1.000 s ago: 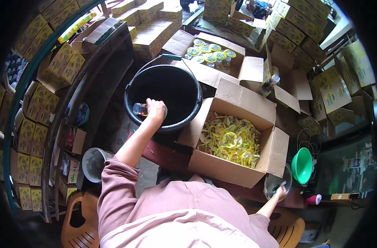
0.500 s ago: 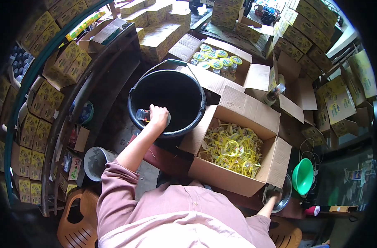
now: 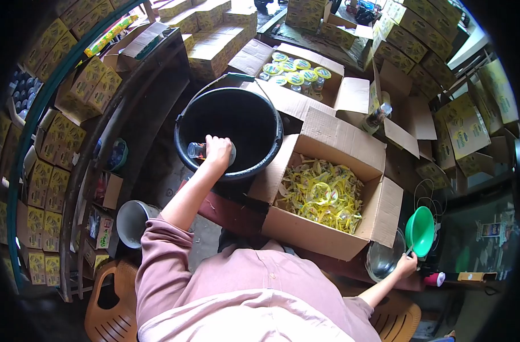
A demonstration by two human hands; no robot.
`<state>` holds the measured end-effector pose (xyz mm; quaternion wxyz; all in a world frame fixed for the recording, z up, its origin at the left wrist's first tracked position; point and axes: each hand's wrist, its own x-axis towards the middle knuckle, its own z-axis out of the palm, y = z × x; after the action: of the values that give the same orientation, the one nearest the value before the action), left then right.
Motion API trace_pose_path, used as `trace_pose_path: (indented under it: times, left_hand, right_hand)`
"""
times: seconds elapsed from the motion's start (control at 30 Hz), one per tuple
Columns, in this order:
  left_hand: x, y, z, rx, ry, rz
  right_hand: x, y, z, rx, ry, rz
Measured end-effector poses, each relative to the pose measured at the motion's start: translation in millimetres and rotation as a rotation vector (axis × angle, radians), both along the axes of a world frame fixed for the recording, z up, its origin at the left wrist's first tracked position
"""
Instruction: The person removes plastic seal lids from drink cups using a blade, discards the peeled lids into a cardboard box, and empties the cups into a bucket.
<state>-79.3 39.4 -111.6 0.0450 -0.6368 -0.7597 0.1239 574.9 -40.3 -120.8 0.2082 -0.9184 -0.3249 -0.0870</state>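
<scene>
While the left hand closed its fingers firmly around a clear glass jar lying on its side above the near rim of the black bucket, the right hand was curled around a slim implement, too small to identify. Those 2 hands were well apart; the right was between the clear bowl and the green bowl. The step in hand seemed to be working with the implement at the bowls as the jar waited. The next move appeared to call for a steady left grip and a clear path around the carton of yellow strips. Beyond stood yellow-lidded jars in another box.
</scene>
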Motion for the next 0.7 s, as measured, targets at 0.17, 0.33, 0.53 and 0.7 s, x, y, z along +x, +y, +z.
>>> trace_pose_path:
  times: [0.17, 0.33, 0.53, 0.7]
  left_hand:
    - [-2, 0, -1, 0.046, -0.018, -0.012]
    - [-1, -2, 2, 0.039, -0.047, -0.016]
    - [-1, -2, 5, 0.029, -0.04, -0.019]
    - [1, 0, 7, -0.04, 0.004, 0.0]
  right_hand:
    - [-6, 1, -29, -0.45, -0.025, 0.064]
    - [-4, -3, 38, -0.366, -0.119, 0.02]
    - [14, -13, -3, -0.174, -0.011, 0.152]
    - [15, -18, -4, -0.139, 0.001, 0.15]
